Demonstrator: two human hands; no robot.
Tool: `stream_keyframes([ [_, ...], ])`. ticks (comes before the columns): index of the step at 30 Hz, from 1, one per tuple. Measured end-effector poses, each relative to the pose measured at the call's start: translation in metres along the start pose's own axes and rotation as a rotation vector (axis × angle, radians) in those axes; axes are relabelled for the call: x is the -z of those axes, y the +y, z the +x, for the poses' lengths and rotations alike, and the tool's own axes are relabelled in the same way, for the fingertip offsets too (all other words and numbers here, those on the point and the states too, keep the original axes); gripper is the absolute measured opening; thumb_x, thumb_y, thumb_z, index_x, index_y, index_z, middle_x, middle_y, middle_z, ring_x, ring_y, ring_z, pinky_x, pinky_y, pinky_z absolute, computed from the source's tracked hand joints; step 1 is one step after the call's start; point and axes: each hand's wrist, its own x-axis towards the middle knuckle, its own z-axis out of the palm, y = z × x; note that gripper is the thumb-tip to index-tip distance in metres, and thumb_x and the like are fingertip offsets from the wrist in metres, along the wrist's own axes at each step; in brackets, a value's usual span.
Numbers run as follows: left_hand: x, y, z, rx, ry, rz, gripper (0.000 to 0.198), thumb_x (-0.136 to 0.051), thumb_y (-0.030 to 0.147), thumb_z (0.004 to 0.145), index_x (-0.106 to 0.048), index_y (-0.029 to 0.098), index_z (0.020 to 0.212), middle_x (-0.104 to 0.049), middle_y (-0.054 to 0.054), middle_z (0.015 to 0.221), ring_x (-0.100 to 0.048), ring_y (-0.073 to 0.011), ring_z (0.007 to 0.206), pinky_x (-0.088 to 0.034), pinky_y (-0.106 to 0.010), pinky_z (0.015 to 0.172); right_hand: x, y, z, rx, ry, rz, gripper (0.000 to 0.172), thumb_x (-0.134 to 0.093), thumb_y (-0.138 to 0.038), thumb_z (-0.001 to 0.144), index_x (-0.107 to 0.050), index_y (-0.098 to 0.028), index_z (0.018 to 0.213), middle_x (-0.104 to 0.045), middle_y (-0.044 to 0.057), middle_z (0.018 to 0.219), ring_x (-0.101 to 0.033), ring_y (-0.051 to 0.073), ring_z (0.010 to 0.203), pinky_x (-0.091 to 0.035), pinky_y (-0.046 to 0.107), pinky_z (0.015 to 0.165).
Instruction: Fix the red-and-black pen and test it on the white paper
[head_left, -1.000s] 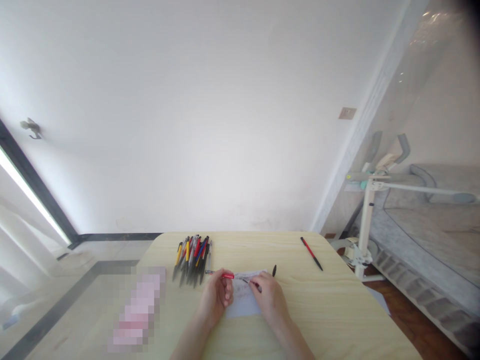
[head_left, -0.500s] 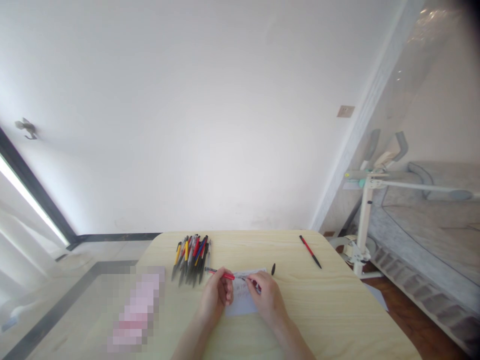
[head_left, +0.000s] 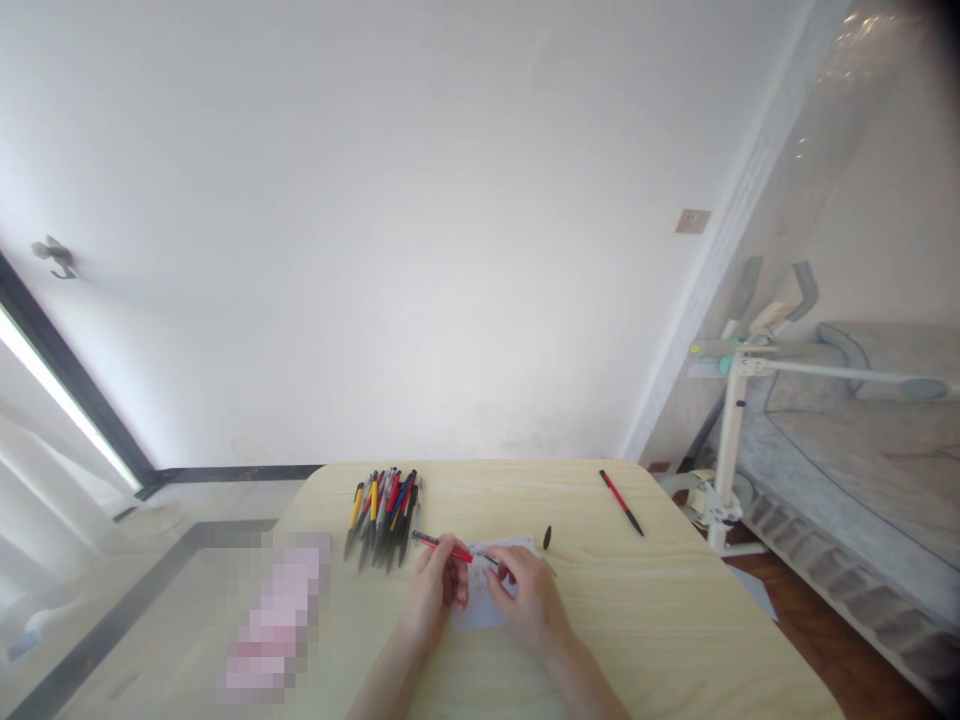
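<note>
My left hand [head_left: 439, 590] is closed around a red pen barrel [head_left: 450, 550] with a black end, its red end pointing right. Close beside it, my right hand [head_left: 525, 590] pinches a thin pen refill [head_left: 491, 559]; its dark tip points toward the barrel's red end, with a small gap between. Much of the refill is hidden by the fingers. Beneath both hands lies a white sheet of paper [head_left: 480, 612] with scribbles on it. Just beyond my right hand, a small black pen tip piece [head_left: 547, 537] rests on the table.
A bunch of pens [head_left: 382, 520] in several colours lies at the table's left. One red and black pen [head_left: 621, 503] lies at the right. The wooden table [head_left: 675, 620] meets a white wall. An exercise machine [head_left: 731, 430] and a sofa [head_left: 885, 450] stand to the right.
Both hands stay over the paper. My right fingers have shifted and loosened somewhat, showing more of the refill's dark tip. The red barrel has moved slightly right and down.
</note>
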Motion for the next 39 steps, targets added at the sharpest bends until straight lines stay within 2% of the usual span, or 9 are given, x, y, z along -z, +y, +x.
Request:
stream_keyframes([
  [4, 0.002, -0.002, 0.001, -0.007, -0.002, 0.03, 0.03, -0.051, 0.043, 0.077, -0.055, 0.015, 0.068, -0.048, 0.005, 0.042, -0.041, -0.007, 0.03, -0.026, -0.018, 0.03, -0.001, 0.002, -0.002, -0.008, 0.016, 0.056, 0.017, -0.049, -0.023, 0.079, -0.064, -0.019, 0.087, -0.062, 0.003, 0.07, -0.054, 0.016, 0.065, -0.04, 0.025, 0.061],
  [8, 0.005, -0.003, 0.003, -0.042, 0.014, 0.059, 0.031, -0.05, 0.045, 0.077, -0.054, 0.015, 0.068, -0.048, 0.006, 0.043, -0.041, -0.0065, 0.03, -0.027, -0.017, 0.03, -0.001, 0.002, 0.0, -0.117, 0.058, 0.266, 0.019, -0.052, -0.028, 0.079, -0.063, -0.018, 0.09, -0.062, 0.003, 0.067, -0.054, 0.015, 0.059, -0.041, 0.024, 0.056],
  [12, 0.006, -0.003, 0.005, -0.066, 0.061, 0.093, 0.031, -0.049, 0.045, 0.078, -0.053, 0.016, 0.067, -0.048, 0.006, 0.043, -0.042, -0.0068, 0.03, -0.028, -0.017, 0.031, -0.006, -0.003, 0.006, -0.371, 0.15, 0.681, 0.028, -0.057, -0.036, 0.076, -0.059, -0.016, 0.096, -0.065, 0.004, 0.072, -0.06, 0.018, 0.064, -0.046, 0.027, 0.059],
  [16, 0.006, -0.003, 0.005, -0.083, 0.064, 0.109, 0.032, -0.048, 0.045, 0.078, -0.053, 0.015, 0.067, -0.049, 0.006, 0.044, -0.042, -0.0071, 0.032, -0.03, -0.018, 0.031, -0.016, -0.011, 0.007, -0.648, 0.163, 1.232, 0.034, -0.061, -0.038, 0.074, -0.058, -0.014, 0.097, -0.067, 0.008, 0.085, -0.063, 0.021, 0.079, -0.048, 0.032, 0.073],
  [18, 0.007, -0.004, 0.006, -0.079, 0.071, 0.117, 0.033, -0.048, 0.046, 0.078, -0.053, 0.015, 0.067, -0.049, 0.005, 0.043, -0.042, -0.0072, 0.031, -0.029, -0.018, 0.031, -0.02, -0.016, 0.005, -0.736, 0.155, 1.452, 0.032, -0.062, -0.036, 0.074, -0.059, -0.013, 0.096, -0.068, 0.01, 0.089, -0.063, 0.022, 0.086, -0.047, 0.034, 0.081],
  [21, 0.008, -0.004, 0.006, -0.07, 0.095, 0.133, 0.034, -0.049, 0.047, 0.077, -0.053, 0.015, 0.067, -0.048, 0.005, 0.041, -0.041, -0.0073, 0.031, -0.028, -0.017, 0.03, -0.022, -0.021, 0.001, -0.817, 0.114, 1.646, 0.03, -0.06, -0.034, 0.075, -0.062, -0.011, 0.094, -0.068, 0.012, 0.092, -0.063, 0.023, 0.09, -0.045, 0.035, 0.087],
  [29, 0.007, -0.007, 0.006, -0.101, 0.131, 0.231, 0.035, -0.05, 0.048, 0.076, -0.052, 0.015, 0.065, -0.045, 0.007, 0.038, -0.038, -0.0059, 0.028, -0.026, -0.016, 0.03, -0.018, -0.024, -0.005, -0.806, 0.017, 1.815, 0.036, -0.057, -0.036, 0.079, -0.064, -0.006, 0.098, -0.065, 0.015, 0.103, -0.059, 0.024, 0.1, -0.039, 0.035, 0.096],
  [33, 0.006, -0.01, 0.006, -0.129, 0.137, 0.34, 0.038, -0.047, 0.05, 0.077, -0.052, 0.015, 0.063, -0.042, 0.008, 0.037, -0.034, -0.0045, 0.027, -0.021, -0.015, 0.029, -0.02, -0.021, -0.007, -0.835, 0.026, 1.827, 0.036, -0.055, -0.035, 0.08, -0.064, -0.005, 0.098, -0.066, 0.015, 0.101, -0.059, 0.024, 0.099, -0.039, 0.035, 0.096],
  [39, 0.006, -0.012, 0.005, -0.145, 0.126, 0.392, 0.038, -0.046, 0.051, 0.077, -0.05, 0.016, 0.063, -0.041, 0.008, 0.038, -0.034, -0.0047, 0.029, -0.022, -0.015, 0.029, -0.021, -0.019, -0.008, -0.846, 0.051, 1.854, 0.035, -0.055, -0.034, 0.08, -0.064, -0.004, 0.097, -0.066, 0.016, 0.101, -0.06, 0.024, 0.099, -0.039, 0.036, 0.096],
])
